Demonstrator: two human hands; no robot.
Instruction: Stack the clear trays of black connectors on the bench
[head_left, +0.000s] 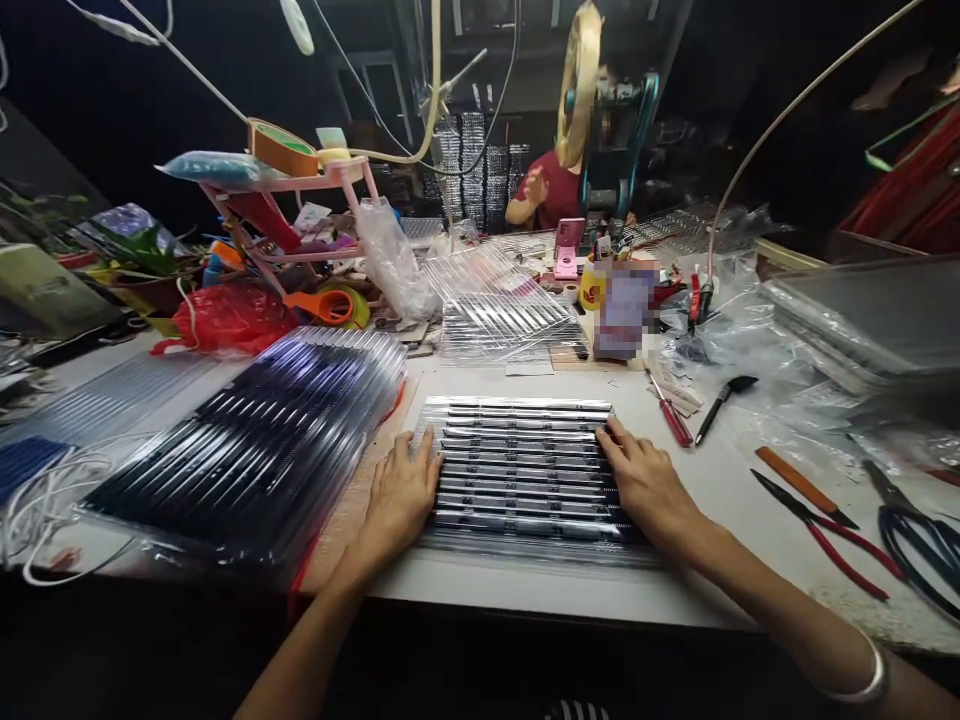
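A clear ridged plastic tray [525,545] lies flat on the table before me, with rows of black strips in its grooves. At its left edge is my left hand [401,495], thumb on the rim and fingers bent along the side. My right hand [652,490] holds the opposite edge, its fingertips over the ends of the rows. Both palms face down, and the undersides of the fingers are hidden. To the left stands a stack of similar trays [255,440] filled with dark strips, apart from my left hand.
On the right lie a screwdriver [673,415], a black-handled tool [724,408], red-handled pliers [832,535] and scissors [911,540]. Clear trays [502,310] and a pink phone stand [570,250] are behind. A pink rack [285,190] stands back left; a person [551,190] sits opposite.
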